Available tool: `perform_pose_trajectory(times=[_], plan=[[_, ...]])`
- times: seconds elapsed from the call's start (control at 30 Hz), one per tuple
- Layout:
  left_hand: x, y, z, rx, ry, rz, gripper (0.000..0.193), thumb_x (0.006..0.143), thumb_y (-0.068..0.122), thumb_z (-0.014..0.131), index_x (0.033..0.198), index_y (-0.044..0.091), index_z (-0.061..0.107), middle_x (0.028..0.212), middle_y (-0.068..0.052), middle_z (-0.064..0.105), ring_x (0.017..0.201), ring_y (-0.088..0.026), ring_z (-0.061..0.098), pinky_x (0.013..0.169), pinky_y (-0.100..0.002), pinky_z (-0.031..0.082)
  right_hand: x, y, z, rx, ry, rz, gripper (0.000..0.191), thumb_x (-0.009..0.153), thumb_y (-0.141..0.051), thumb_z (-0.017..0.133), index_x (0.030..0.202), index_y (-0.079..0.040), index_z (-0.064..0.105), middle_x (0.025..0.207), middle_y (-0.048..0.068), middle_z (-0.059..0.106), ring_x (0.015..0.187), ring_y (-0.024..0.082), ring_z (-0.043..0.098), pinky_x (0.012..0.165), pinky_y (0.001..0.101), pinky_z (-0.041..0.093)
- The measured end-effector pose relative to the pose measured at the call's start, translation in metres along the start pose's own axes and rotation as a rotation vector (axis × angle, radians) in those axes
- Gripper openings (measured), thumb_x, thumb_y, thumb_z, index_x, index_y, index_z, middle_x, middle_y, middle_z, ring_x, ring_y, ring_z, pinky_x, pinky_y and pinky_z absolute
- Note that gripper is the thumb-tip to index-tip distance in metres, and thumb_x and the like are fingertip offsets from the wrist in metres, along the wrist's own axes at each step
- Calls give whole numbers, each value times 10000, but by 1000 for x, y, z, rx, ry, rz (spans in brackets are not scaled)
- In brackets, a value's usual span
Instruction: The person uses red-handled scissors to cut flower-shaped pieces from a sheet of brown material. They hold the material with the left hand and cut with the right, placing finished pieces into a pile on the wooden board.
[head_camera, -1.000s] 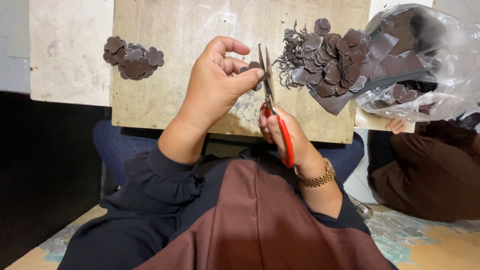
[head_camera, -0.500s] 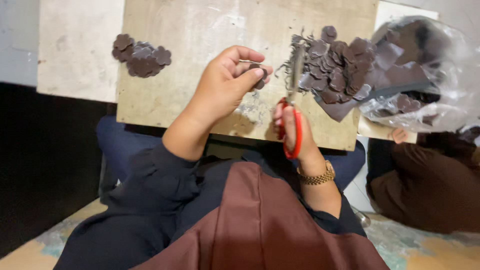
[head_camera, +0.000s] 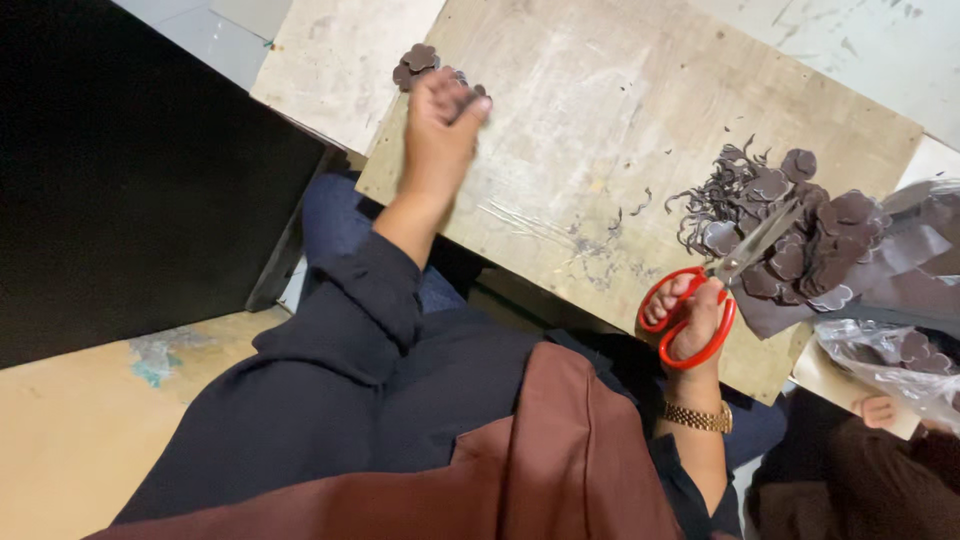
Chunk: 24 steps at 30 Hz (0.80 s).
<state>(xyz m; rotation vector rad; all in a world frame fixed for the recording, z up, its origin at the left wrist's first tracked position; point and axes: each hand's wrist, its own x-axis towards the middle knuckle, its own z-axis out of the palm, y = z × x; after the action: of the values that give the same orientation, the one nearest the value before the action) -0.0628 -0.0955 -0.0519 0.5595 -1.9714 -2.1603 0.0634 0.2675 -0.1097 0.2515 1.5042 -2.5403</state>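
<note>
Scissors (head_camera: 715, 285) with red handles sit in the right hand (head_camera: 690, 320) at the near right edge of the wooden desk (head_camera: 600, 130), fingers (head_camera: 665, 300) curled through the loops, the blades lying close together with tips at the big heap of brown cut-outs (head_camera: 800, 235). Half a second ago both hands met at mid-desk, the left pinching a brown piece beside the blades. Now the left hand (head_camera: 440, 130) has stretched away to the far left corner, over the small pile of finished brown pieces (head_camera: 420, 65); its fingers (head_camera: 470, 105) are blurred, bunched downward, and whether they pinch anything cannot be told. Another person's hand (head_camera: 880, 410) shows by a clear plastic bag (head_camera: 890, 355) at right.
</note>
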Motion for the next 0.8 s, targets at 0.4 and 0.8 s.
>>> perform_pose_trajectory(times=[0.4,0.8], plan=[[27,3,-17,1231,71,323,1393,757,820,799,1638,104,-9,1650,-330,-96,1494,-544,-132,1222,-677,11,-10,-14,-1,227,32,85,473,1060,-575,525,944,-117,496,771,3,429,688,151,437,652,312,406],[55,-2,5,1132,-107,281,673,988,590,649,1498,168,525,1678,-178,266,1584,-413,135,1293,-577,67,1,-8,16,136,13,-97,367,1102,-440,530,939,-115,482,773,8,421,682,142,420,637,313,405]])
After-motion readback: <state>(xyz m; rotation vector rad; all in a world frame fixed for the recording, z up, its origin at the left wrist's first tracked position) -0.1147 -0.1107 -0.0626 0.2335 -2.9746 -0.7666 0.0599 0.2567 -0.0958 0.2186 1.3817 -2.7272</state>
